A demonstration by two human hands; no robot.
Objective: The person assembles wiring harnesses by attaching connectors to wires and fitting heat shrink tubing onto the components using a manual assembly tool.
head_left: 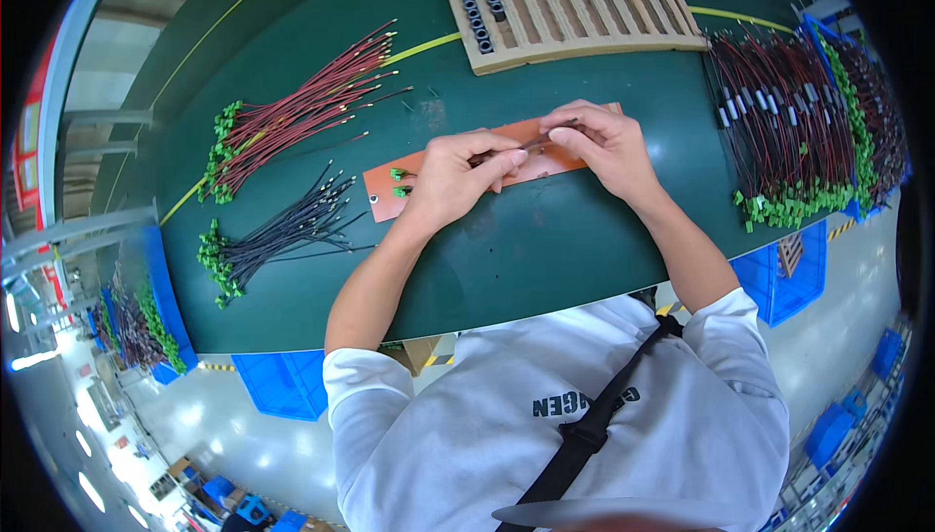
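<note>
Both hands are down on the green bench (506,259), working over an orange board (429,174). The left hand (456,177) has its fingers curled and pressed together, thumb and forefinger pinching a thin dark wire (506,149) that runs across to the right hand (596,143). The right one pinches the other end between thumb and fingertips, the rest of its fingers loosely bunched above. So the wire sits stretched between the two pinches, right on top of the board.

Just left of the left fingers there are two small green connectors (398,182) on the board. Further left of that, well apart, lie a bundle of red wires (302,109) and a bundle of black wires (282,232), both with green plugs on the ends. Beyond the fingertips is a slatted tan tray (584,6) with a few dark cores (479,8) in it. Out past the right hand is a big heap of finished harnesses (789,123).
</note>
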